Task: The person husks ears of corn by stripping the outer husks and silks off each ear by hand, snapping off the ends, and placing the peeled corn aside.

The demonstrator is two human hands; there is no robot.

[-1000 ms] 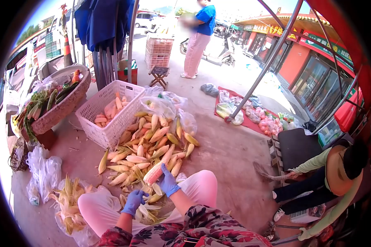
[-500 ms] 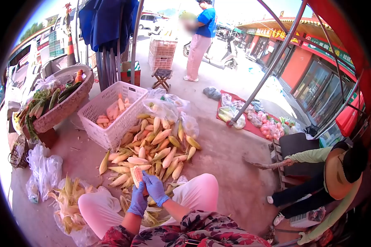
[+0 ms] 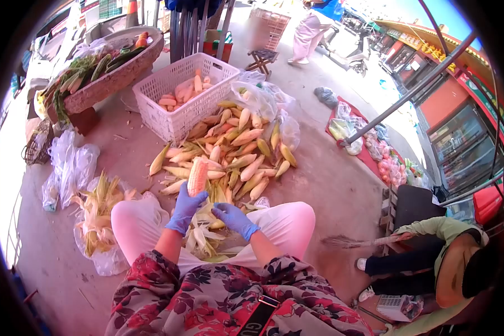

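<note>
Left hand [image 3: 186, 210] grips a husked corn cob [image 3: 197, 178] by its lower end, in front of the plastic crate [image 3: 158, 115]. Right hand [image 3: 235, 218] half-curled; I cannot tell its grip. Cob likely light, firm, bruisable: hold low.

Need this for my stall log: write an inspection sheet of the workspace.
Surface: ground, reddish brown, with small scraps.
Job's things: husked cob, held upright; corn pile beside a plastic crate containing pale cobs.
Clutter: loose husks and plastic bags at left.
Hands: left hand grips the cob; right hand is beside it, its grip unclear.
Cables: nothing seen.
Surroundings: person with a broom at right; slanting pole beyond.
</note>
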